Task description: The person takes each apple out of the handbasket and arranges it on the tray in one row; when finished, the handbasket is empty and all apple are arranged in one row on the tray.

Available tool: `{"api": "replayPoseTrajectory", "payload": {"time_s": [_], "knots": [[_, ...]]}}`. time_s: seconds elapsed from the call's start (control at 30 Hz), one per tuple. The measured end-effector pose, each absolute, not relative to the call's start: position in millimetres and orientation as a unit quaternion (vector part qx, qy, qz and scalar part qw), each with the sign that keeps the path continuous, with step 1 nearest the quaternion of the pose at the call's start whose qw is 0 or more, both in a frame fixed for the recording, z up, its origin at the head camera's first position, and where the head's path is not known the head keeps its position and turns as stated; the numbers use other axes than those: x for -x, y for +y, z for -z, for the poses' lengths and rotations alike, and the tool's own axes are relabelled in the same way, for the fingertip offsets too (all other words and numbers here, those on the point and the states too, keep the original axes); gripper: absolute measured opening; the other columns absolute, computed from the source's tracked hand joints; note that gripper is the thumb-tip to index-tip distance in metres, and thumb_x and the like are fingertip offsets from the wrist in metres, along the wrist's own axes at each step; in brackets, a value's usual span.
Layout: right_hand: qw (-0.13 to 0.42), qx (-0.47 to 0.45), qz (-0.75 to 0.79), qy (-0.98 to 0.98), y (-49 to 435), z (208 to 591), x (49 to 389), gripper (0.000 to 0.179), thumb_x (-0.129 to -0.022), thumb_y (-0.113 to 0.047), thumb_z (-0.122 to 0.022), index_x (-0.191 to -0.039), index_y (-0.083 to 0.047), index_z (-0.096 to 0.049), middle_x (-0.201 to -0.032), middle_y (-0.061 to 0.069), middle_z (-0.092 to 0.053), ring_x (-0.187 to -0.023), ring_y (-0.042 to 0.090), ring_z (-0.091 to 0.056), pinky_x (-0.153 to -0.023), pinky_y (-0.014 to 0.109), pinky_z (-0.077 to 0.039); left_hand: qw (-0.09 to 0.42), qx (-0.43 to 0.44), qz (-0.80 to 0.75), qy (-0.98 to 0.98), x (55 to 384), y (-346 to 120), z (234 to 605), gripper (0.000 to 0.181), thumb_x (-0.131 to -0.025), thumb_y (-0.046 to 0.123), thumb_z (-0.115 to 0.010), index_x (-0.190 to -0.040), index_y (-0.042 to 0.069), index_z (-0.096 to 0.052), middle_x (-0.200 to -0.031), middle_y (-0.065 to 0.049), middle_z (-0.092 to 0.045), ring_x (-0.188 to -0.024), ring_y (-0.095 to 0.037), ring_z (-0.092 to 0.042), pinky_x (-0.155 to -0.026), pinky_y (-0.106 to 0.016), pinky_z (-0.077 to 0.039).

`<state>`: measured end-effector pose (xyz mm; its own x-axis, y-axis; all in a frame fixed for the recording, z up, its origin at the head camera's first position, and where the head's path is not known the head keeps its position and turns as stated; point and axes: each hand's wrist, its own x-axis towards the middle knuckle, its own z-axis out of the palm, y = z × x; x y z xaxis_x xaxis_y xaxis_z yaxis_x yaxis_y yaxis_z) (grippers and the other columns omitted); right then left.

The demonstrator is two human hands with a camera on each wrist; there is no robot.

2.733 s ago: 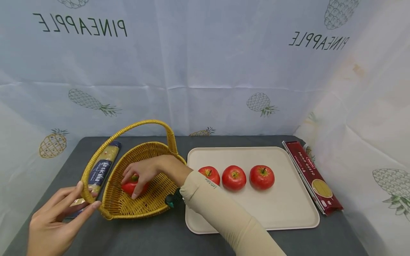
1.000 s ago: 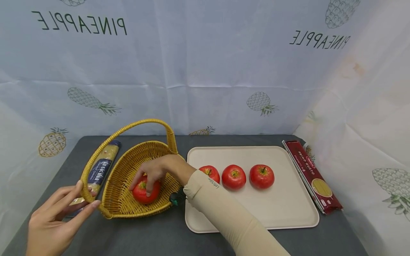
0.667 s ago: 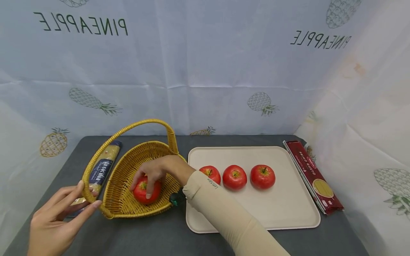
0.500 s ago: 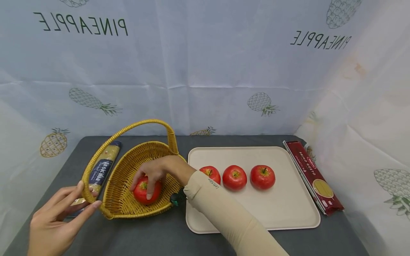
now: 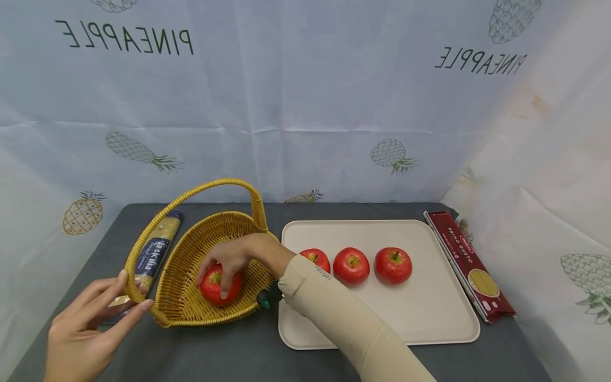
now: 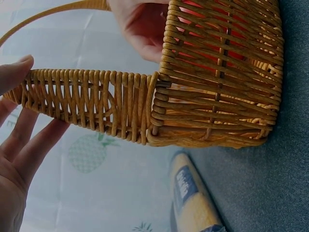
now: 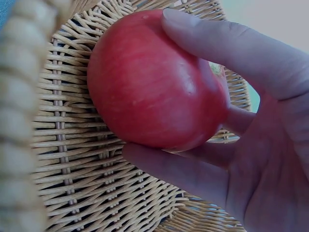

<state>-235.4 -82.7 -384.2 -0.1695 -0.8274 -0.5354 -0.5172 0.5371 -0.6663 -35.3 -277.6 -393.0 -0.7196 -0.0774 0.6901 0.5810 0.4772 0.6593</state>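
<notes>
A yellow wicker basket [image 5: 185, 297] with a tall arched handle stands at the left of the dark table. My left hand [image 5: 88, 323] pinches the lower left end of that handle between thumb and fingers, as the left wrist view also shows. Inside the basket, my right hand [image 5: 229, 260] grips a red apple [image 7: 154, 82], thumb on one side and fingers curled round the other. Three more red apples sit in a row on a cream tray [image 5: 429, 318] to the right: a left one [image 5: 317, 258] partly behind the sleeve, a middle one [image 5: 351, 266] and a right one [image 5: 393, 265].
Behind the basket's left side lies a spaghetti pack [image 5: 157, 249] with a blue label. A dark red spaghetti pack [image 5: 470, 265] lies along the tray's right edge. A pineapple-print cloth [image 5: 324, 95] hangs behind the table. My right forearm crosses the tray's left part.
Within the basket, the right hand and apple have shifted right and toward the near rim since the earliest frame, then stayed there. The left hand keeps its hold on the handle.
</notes>
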Motion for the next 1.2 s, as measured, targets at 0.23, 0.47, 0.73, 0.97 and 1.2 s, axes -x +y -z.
{"api": "replayPoseTrajectory", "payload": {"time_s": [0.23, 0.47, 0.73, 0.97, 1.2], "knots": [[0.459, 0.471, 0.183, 0.731, -78.2, 378.3, 234.6, 0.061, -0.081, -0.016, -0.086, -0.138, -0.025, -0.065, -0.131, -0.005, -0.056, -0.113, 0.006, -0.051, -0.082, 0.016, -0.061, 0.331, 0.137, 0.475, -0.804, 33.1, -276.5, 390.3, 0.056, -0.079, -0.011, -0.079, -0.130, -0.019, -0.058, -0.112, 0.012, -0.069, -0.097, 0.006, -0.068, -0.078, -0.007, -0.061], [0.422, 0.513, 0.192, 0.722, -67.6, 362.1, 236.0, 0.061, -0.083, -0.020, -0.085, -0.139, -0.023, -0.064, -0.134, -0.004, -0.058, -0.116, 0.007, -0.052, -0.087, 0.014, -0.059, 0.335, 0.144, 0.477, -0.800, 32.2, -277.3, 390.7, 0.055, -0.080, -0.010, -0.079, -0.130, -0.020, -0.058, -0.112, 0.011, -0.069, -0.097, 0.005, -0.069, -0.078, -0.008, -0.061], [0.404, 0.513, 0.209, 0.728, -42.2, 342.2, 239.1, 0.061, -0.085, -0.020, -0.083, -0.141, -0.024, -0.062, -0.138, -0.005, -0.059, -0.118, 0.008, -0.054, -0.090, 0.015, -0.060, 0.331, 0.155, 0.479, -0.798, 34.5, -279.5, 392.2, 0.057, -0.079, -0.011, -0.080, -0.130, -0.020, -0.057, -0.111, 0.009, -0.069, -0.097, 0.004, -0.069, -0.077, -0.009, -0.061], [0.381, 0.518, 0.242, 0.727, -18.2, 327.7, 238.3, 0.058, -0.086, -0.019, -0.082, -0.140, -0.022, -0.063, -0.141, -0.003, -0.057, -0.121, 0.009, -0.053, -0.092, 0.017, -0.060, 0.336, 0.172, 0.489, -0.786, 36.0, -280.9, 392.3, 0.057, -0.080, -0.009, -0.081, -0.130, -0.022, -0.056, -0.110, 0.005, -0.071, -0.100, 0.001, -0.070, -0.080, -0.010, -0.061], [0.342, 0.520, 0.251, 0.741, 5.0, 316.0, 236.9, 0.055, -0.086, -0.021, -0.082, -0.138, -0.026, -0.064, -0.140, -0.004, -0.055, -0.123, 0.009, -0.051, -0.092, 0.019, -0.062, 0.339, 0.163, 0.483, -0.791, 35.2, -280.9, 393.1, 0.059, -0.075, -0.014, -0.082, -0.129, -0.020, -0.058, -0.109, 0.006, -0.071, -0.098, 0.001, -0.070, -0.081, -0.008, -0.061]]}}
